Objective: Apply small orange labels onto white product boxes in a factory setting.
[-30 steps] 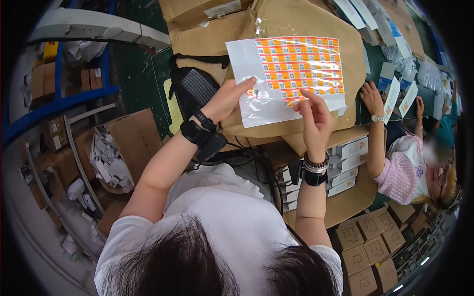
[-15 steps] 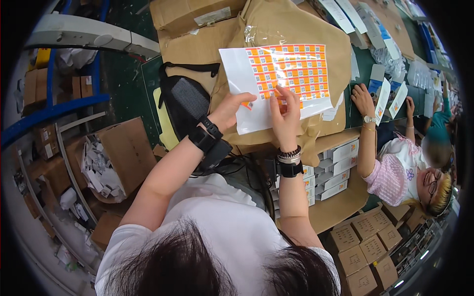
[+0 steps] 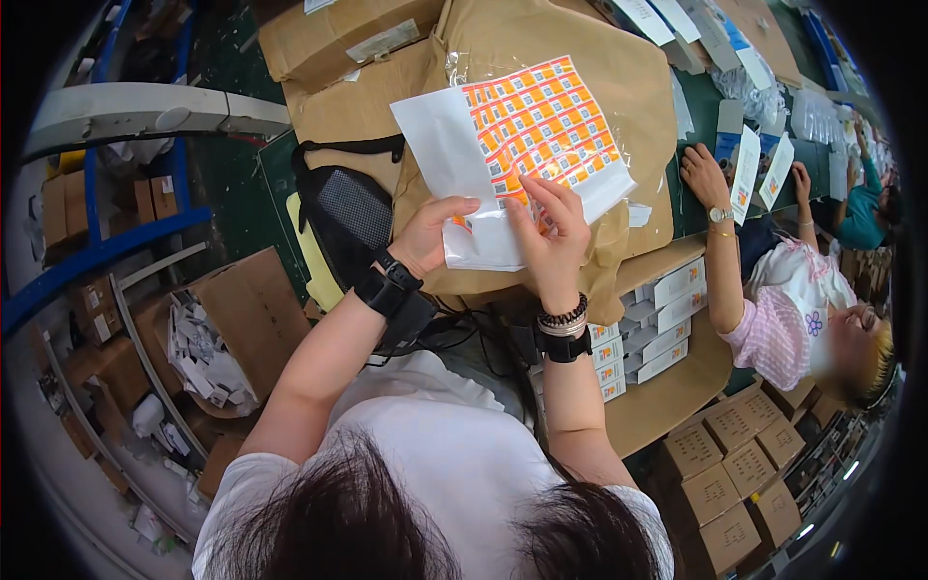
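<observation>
The green desk (image 3: 689,215) spans the far side, much of it under a broad brown paper cover (image 3: 628,82), and a co-worker stands at the right with one hand (image 3: 706,176) on it. Near and to the right, beside the right forearm, sits an open cardboard carton (image 3: 667,411) partly filled with flat white boxes (image 3: 669,333). A black mesh-panelled bag (image 3: 353,208) lies at the left, next to the left wrist. The label sheet (image 3: 541,121), rows of orange labels with small square codes on white backing, is held at a slant over the brown paper cover, its bare white strip toward the left; whether its far edge rests on the cover I cannot tell. The left hand (image 3: 425,235) pinches the sheet's near-left part, thumb on top and fingers hidden beneath. The right hand (image 3: 556,235) is half curled over the near edge of the label block, thumb and forefinger drawn close together; whether a label is between them is too small to tell. A small orange label (image 3: 461,222) shows just by the left thumb. The step in hand looks like picking at a single label, which would call for a steady left grip and a fine fingertip pinch at one corner.
</observation>
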Tool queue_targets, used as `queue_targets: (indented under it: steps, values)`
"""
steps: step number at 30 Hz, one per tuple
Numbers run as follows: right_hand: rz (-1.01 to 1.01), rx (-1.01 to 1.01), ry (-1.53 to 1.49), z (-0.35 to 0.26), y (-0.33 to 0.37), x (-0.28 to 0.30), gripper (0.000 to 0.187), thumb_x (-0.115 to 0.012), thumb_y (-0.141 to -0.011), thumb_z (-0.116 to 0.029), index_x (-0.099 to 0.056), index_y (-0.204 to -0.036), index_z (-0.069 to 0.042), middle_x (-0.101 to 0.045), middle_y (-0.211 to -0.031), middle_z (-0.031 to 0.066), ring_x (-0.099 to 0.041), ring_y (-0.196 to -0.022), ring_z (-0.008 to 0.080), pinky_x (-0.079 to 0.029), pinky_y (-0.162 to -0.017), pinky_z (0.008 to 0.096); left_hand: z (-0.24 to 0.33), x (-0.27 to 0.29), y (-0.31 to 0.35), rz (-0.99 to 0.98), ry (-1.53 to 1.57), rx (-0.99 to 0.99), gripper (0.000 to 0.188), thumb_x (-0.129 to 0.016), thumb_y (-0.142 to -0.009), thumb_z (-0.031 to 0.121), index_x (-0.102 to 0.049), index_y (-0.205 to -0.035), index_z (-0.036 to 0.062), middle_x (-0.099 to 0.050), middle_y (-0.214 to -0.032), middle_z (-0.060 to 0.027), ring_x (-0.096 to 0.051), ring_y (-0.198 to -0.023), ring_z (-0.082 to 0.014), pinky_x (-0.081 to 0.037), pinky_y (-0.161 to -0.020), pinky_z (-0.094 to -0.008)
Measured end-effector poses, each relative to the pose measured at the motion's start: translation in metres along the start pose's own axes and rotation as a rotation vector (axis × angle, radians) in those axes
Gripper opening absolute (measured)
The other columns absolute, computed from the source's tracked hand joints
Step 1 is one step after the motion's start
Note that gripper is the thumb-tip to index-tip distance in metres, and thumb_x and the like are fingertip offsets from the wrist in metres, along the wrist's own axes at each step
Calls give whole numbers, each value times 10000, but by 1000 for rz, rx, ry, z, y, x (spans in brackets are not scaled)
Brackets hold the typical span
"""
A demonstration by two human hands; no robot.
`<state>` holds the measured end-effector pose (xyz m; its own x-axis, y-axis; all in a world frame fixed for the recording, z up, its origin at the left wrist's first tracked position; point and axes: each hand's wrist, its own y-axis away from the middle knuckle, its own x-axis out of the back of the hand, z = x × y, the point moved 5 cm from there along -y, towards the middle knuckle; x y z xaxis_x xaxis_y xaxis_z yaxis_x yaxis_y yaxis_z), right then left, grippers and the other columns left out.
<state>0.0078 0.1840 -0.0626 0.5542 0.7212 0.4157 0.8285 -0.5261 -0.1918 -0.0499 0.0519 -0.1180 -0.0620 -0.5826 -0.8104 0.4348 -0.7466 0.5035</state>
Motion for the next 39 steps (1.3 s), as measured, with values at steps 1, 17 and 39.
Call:
queue_targets:
  steps: [1,17,39]
  values:
    - [14,-4,-17,-3,-1,2,275,-714,-717,-72,-657,-986,-51,-599,-964,92,-562,-885,197,-457,-743,286,0,-1,0,5,-29,-12,440,-529,-808,64,-424,-1227,-22,-537,-1172,-134,-548,-1052,-227,-441,-908,-366]
    - [119,-18,-92,1,0,4,149,-685,-733,-11,-641,-875,-13,-620,-905,85,-584,-840,163,-450,-733,255,0,-5,-3,-29,-35,-38,477,-495,-806,92,-399,-1252,-49,-521,-1203,-156,-520,-1098,-260,-392,-962,-387]
    - [82,198,779,126,-308,83,968,-740,-648,-183,-153,-1417,-137,-520,-1113,165,-511,-1012,305,-450,-795,404,97,50,56,462,-710,-139,283,-536,-868,123,-454,-1127,45,-582,-1022,-66,-555,-926,-119,-448,-795,-260]
